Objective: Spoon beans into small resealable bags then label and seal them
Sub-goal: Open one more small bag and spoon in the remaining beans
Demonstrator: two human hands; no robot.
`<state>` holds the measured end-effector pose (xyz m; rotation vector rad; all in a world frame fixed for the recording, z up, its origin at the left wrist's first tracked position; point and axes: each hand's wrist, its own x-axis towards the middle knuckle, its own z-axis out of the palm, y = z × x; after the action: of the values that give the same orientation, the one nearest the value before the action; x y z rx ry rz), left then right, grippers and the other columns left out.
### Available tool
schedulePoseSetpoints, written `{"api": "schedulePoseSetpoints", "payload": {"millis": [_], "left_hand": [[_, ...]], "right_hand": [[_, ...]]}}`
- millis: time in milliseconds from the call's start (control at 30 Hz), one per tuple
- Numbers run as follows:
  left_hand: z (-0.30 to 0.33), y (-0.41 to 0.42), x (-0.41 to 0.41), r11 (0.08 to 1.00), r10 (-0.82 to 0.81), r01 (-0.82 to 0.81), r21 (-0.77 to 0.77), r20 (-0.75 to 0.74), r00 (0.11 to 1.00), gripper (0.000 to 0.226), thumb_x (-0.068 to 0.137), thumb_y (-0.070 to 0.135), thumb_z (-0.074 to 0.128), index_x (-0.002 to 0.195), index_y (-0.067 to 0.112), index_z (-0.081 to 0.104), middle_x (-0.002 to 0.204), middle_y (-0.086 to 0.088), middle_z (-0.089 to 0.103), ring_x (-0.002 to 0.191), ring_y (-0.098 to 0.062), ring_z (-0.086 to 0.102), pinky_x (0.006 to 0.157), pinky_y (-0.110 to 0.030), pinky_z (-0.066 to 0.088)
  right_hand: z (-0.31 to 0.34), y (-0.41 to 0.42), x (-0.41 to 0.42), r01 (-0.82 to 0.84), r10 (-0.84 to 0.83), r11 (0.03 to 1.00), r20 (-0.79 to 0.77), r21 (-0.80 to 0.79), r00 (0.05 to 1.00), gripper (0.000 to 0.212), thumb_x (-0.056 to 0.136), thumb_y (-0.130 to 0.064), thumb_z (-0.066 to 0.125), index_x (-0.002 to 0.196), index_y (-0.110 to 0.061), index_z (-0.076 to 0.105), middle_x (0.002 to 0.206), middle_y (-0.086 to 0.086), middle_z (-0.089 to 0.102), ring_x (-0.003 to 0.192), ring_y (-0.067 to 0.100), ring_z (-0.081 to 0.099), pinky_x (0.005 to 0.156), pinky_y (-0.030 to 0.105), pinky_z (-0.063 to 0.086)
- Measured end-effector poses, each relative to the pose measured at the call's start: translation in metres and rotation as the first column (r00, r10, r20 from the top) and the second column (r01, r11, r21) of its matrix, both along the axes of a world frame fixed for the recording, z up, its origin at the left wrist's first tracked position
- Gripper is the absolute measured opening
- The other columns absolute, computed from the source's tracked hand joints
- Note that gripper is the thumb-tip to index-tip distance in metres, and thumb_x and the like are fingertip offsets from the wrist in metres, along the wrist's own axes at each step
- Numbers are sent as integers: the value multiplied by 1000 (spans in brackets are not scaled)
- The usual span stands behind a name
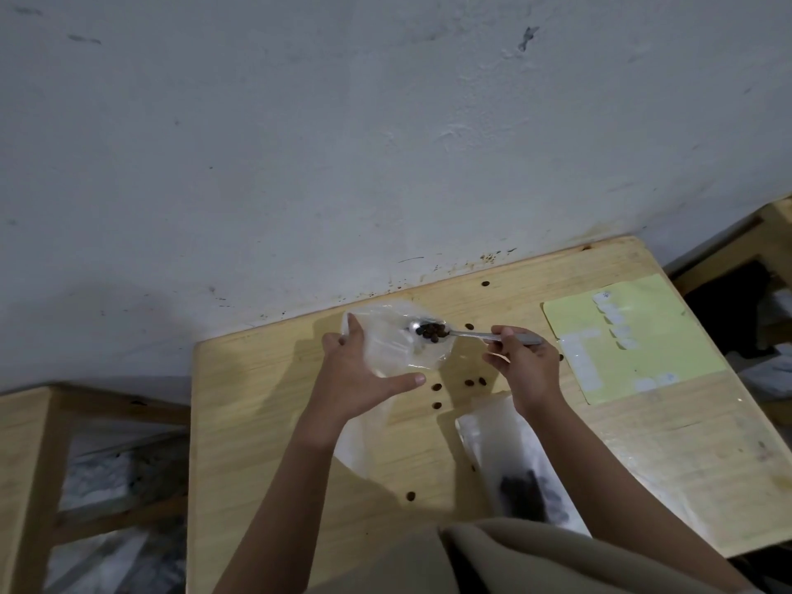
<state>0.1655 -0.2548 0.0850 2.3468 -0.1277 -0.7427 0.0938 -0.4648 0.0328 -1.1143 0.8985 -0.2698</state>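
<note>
My left hand (358,375) grips the edge of a clear plastic bag (398,345) and lifts its mouth off the wooden table (265,413), index finger stretched toward the right. My right hand (523,366) pinches the handle of a metal spoon (467,335). The spoon's bowl, heaped with dark beans (430,330), sits at the bag's opening. A second clear bag (514,465) with dark beans at its bottom lies under my right forearm. A yellow-green sheet of white labels (621,336) lies at the right.
Several loose beans (437,387) are scattered on the table around the bags. More clear bags lie flat at the table's right edge (694,465). A wall runs behind the table. Wooden frames stand at the left (34,465) and far right.
</note>
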Motion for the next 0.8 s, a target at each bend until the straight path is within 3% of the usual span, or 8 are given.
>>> {"api": "schedulePoseSetpoints", "payload": {"millis": [367,500,800], "left_hand": [[-7,8,10,998,58,-58,-20,-15,998,134,52,58,83,151,23,0,141,-5,21,128,-18,38,100,-25,32],[-13,12,9,1000,11,-10,-21,7,1000,137,51,56,85,151,26,-5,138,-2,19,129,-14,32,97,-20,27],[-27,19,3,994,-90,83,65,107,990,141,48,62,84,150,29,-9,142,-2,14,133,-18,27,96,-24,32]], "right_hand": [[1,-4,-7,-56,55,998,48,11,997,20,95,-4,50,82,-3,65,77,11,59,67,18,58,66,29,59],[3,-7,-8,-55,53,998,48,30,997,21,95,-3,49,81,-3,64,70,10,56,63,16,58,66,29,59],[9,-10,-5,-39,38,998,17,57,999,21,94,-2,49,81,-1,64,66,11,52,58,13,57,65,28,59]]}}
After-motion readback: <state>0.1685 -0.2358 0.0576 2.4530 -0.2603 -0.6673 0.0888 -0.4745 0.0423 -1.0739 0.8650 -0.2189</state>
